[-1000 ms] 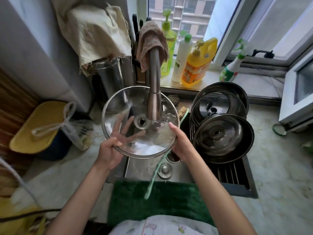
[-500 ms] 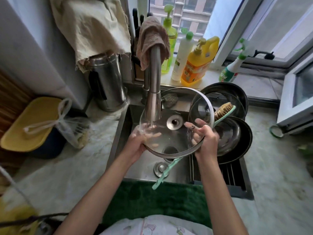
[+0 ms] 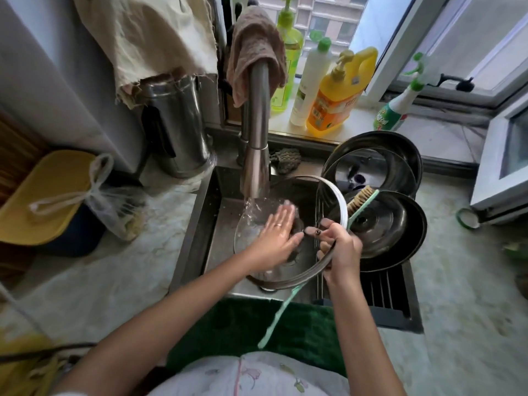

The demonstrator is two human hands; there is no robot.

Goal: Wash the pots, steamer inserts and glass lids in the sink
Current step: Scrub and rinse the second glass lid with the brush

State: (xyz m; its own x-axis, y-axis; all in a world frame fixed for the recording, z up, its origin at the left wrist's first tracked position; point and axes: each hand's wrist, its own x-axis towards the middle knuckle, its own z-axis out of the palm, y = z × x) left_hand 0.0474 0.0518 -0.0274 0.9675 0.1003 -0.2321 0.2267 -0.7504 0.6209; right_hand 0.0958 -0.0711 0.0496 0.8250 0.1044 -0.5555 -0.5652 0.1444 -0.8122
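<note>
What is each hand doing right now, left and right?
Left hand: open, flat fingers rubbing the round glass lid under running water.
Right hand: grips the lid's steel rim and the mint-green scrubbing brush.

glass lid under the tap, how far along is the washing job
Looks done: several pots and lids are stacked on the drain rack. In hand: the round steel-rimmed glass lid under running water, left hand rubbing it flat, right hand gripping its rim and the green-handled brush. What is left cannot be told.
</note>
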